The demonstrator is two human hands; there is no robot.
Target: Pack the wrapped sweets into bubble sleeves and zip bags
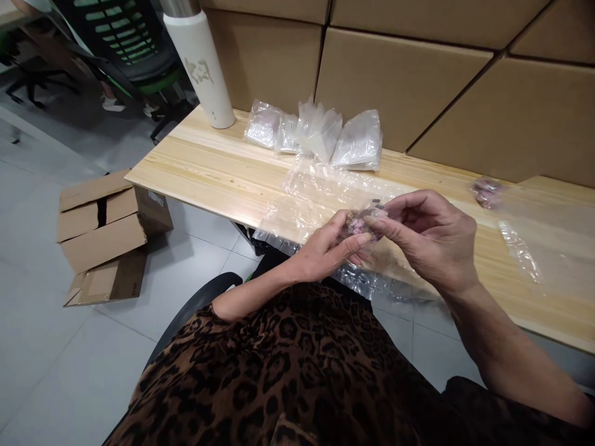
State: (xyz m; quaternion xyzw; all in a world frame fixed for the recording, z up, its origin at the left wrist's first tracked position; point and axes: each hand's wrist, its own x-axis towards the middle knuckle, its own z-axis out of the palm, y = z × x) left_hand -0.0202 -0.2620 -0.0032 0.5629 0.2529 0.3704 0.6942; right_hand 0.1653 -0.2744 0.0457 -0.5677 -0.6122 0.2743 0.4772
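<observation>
My left hand [325,251] and right hand [423,232] both pinch a small pinkish piece [360,222] in clear wrap, held just above the surface [209,167] edge. It looks light, soft and crinkly-slick; fingertips at its ends seem best.

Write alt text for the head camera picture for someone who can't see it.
Both hands, left hand and right hand, pinch a small pinkish item above clear plastic sheeting on a wooden table. Filled clear bags and a white bottle stand behind.

Wooden table [209,167], cardboard wall [409,74], grey tiled floor [41,347].
</observation>
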